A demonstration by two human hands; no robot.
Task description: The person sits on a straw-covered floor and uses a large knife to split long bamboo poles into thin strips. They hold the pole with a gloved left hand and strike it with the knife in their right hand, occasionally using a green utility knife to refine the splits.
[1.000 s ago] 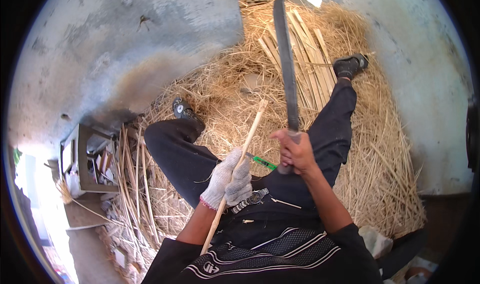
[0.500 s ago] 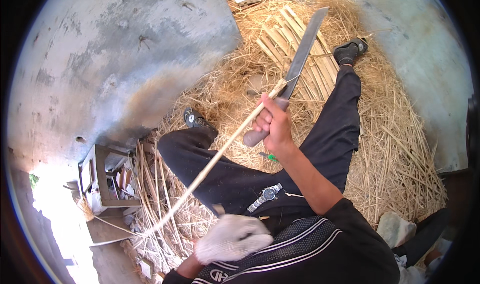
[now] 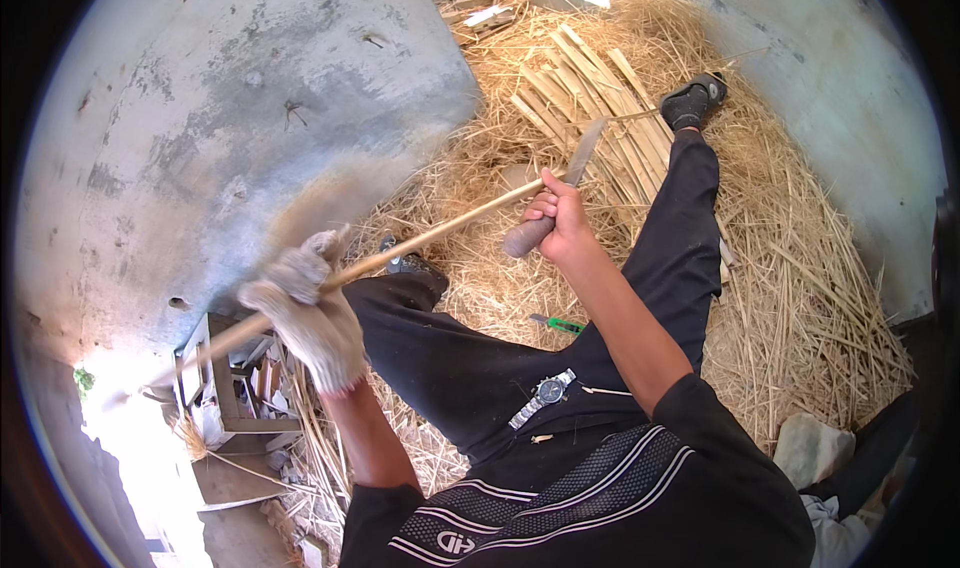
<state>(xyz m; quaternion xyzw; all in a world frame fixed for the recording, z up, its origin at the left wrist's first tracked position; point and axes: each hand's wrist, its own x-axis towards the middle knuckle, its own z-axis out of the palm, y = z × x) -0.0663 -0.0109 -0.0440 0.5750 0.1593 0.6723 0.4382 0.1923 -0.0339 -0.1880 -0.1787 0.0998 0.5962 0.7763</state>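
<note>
A long, thin bamboo strip (image 3: 440,230) runs across in front of me, its left end blurred by motion. My left hand (image 3: 312,313), in a whitish knitted glove, is closed around it left of my knee. My right hand (image 3: 562,220), bare, is wrapped round the brown handle (image 3: 528,236) of a large knife. The dark blade (image 3: 586,150) points up and away, and appears foreshortened. The strip's far end meets the knife by my right thumb; whether the edge is cutting into it, I cannot tell.
Split bamboo slats (image 3: 600,93) lie on straw (image 3: 790,298) between my feet and beyond. A wristwatch (image 3: 545,396) and a green utility knife (image 3: 562,325) lie near my lap. A wooden frame (image 3: 235,408) stands at the left, beside a worn wall (image 3: 250,88). A stone (image 3: 812,448) sits at the right.
My left hand has risen from my lap to the left and taken hold of the strip. The strip has swung to a flatter angle, and the knife blade has turned and dropped lower.
</note>
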